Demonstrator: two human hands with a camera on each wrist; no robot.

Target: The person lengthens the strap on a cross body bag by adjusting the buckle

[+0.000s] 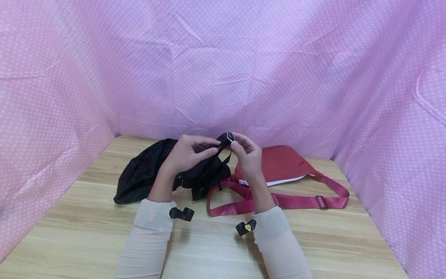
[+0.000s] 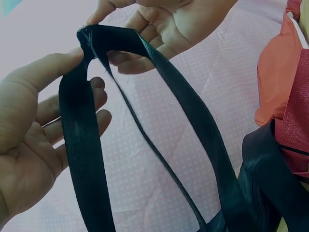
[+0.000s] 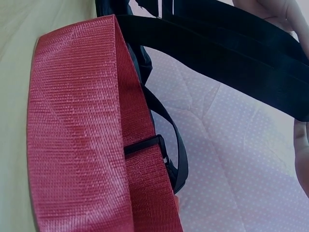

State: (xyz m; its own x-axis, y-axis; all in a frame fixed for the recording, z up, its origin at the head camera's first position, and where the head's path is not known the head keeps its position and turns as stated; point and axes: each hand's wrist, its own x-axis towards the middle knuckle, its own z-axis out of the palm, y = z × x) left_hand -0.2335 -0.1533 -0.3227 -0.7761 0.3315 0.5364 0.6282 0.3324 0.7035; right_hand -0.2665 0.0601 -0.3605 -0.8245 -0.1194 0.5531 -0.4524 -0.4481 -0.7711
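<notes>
Both hands hold up a black webbing strap above the table in the head view. My left hand has the strap between its thumb and fingers, the thumb near the strap's upper bend. On the other side, my right hand pinches the strap beside a pale-edged slider buckle. From there the webbing hangs in a loop down to a black fabric bag, which lies slumped behind the left forearm. Part of that bag is hidden by the left hand.
Right of the black bag lies a red bag with a white zipper. Its crimson strap, with a dark slider, loops in front across the wooden table. Pink dotted cloth walls the table's back and sides.
</notes>
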